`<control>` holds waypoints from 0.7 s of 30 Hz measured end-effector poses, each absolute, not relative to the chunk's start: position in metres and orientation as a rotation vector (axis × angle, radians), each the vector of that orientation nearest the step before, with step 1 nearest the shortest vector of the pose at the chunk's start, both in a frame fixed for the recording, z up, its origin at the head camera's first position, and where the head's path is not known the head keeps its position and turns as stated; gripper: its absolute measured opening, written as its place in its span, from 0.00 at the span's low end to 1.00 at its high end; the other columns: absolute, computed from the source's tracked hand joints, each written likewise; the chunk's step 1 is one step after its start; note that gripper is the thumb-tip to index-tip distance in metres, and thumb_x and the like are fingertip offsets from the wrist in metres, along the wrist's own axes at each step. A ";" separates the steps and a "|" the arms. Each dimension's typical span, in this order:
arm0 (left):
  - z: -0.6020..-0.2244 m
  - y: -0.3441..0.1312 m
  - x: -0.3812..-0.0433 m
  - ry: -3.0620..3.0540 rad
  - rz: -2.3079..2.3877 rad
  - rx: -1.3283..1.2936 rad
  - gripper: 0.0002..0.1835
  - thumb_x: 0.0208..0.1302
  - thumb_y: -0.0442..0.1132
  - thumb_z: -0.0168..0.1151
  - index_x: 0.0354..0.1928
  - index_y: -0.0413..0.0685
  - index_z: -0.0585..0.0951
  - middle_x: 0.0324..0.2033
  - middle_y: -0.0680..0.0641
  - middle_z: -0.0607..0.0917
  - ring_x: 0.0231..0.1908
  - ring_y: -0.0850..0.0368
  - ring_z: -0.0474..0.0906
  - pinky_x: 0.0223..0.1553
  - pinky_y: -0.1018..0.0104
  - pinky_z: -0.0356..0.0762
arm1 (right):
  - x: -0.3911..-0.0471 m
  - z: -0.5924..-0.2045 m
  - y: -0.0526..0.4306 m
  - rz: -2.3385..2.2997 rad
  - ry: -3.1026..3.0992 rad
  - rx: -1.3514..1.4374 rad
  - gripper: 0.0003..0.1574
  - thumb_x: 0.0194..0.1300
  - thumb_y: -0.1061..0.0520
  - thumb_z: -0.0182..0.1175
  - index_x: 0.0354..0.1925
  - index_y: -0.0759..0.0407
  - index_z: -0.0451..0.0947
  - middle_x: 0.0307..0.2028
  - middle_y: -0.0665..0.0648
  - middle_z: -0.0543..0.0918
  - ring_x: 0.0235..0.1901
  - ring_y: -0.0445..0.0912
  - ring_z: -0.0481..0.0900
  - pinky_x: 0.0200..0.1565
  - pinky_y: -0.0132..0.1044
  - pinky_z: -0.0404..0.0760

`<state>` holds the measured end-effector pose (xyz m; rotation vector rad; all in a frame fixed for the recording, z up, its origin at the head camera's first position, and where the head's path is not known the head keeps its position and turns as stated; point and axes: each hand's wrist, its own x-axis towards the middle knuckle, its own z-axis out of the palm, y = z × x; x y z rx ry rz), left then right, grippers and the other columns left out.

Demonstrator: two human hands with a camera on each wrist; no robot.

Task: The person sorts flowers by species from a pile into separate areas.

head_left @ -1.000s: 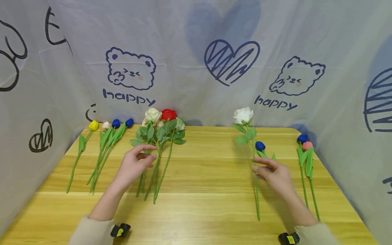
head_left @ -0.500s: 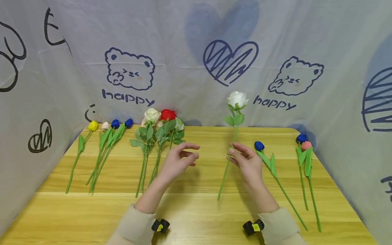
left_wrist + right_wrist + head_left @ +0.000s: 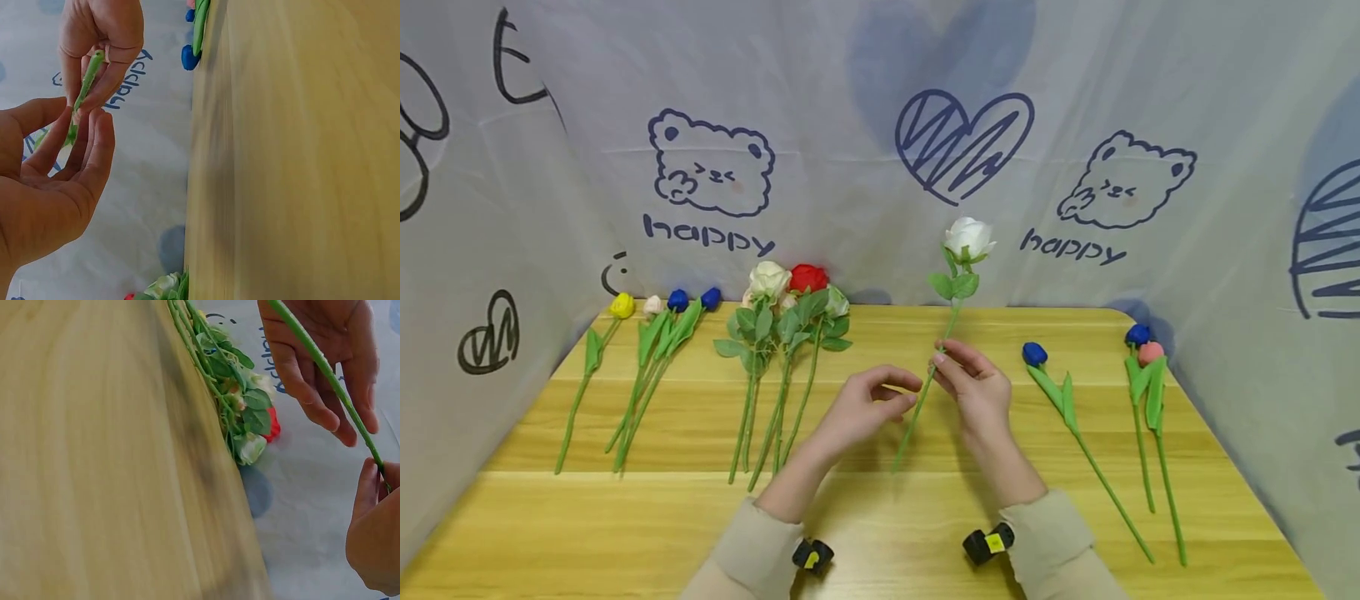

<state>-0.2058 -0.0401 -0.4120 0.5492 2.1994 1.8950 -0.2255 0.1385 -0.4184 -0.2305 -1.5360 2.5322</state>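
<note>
A white rose [image 3: 964, 286] tilts above the table [image 3: 880, 542], its stem [image 3: 320, 361] pinched between the fingers of the right hand [image 3: 979, 392]. The left hand [image 3: 863, 410] holds its fingers apart just beside the stem. Apparently a hand-over: the left fingers should close before the right release.

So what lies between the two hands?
The lower stem of the white rose, which the right hand pinches, slants between them in the head view.

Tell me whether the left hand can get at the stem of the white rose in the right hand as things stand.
Probably yes: the left hand is right beside the lower stem, with nothing apparent between them; the right hand grips higher up, leaving that stretch free.
</note>
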 end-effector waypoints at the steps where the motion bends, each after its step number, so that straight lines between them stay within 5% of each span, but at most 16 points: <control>1: -0.412 -0.040 -0.206 2.195 1.890 0.551 0.13 0.73 0.34 0.64 0.56 0.38 0.84 0.54 0.39 0.85 0.48 0.42 0.85 0.48 0.42 0.86 | -0.225 -0.420 0.138 2.534 -1.539 -0.232 0.12 0.65 0.72 0.69 0.44 0.61 0.89 0.42 0.56 0.91 0.36 0.45 0.89 0.46 0.38 0.89; 10: -0.415 -0.038 -0.206 2.210 1.856 0.537 0.13 0.72 0.29 0.64 0.55 0.37 0.85 0.52 0.39 0.87 0.45 0.49 0.87 0.47 0.44 0.87 | -0.225 -0.425 0.134 2.519 -1.606 -0.245 0.17 0.65 0.71 0.69 0.53 0.71 0.85 0.46 0.59 0.90 0.37 0.45 0.89 0.47 0.38 0.89; 21: -0.419 -0.037 -0.206 2.232 1.847 0.496 0.12 0.70 0.28 0.65 0.53 0.38 0.86 0.50 0.39 0.88 0.44 0.47 0.88 0.45 0.45 0.88 | -0.224 -0.426 0.132 2.523 -1.634 -0.240 0.13 0.65 0.70 0.70 0.48 0.64 0.88 0.42 0.53 0.91 0.37 0.45 0.89 0.46 0.38 0.89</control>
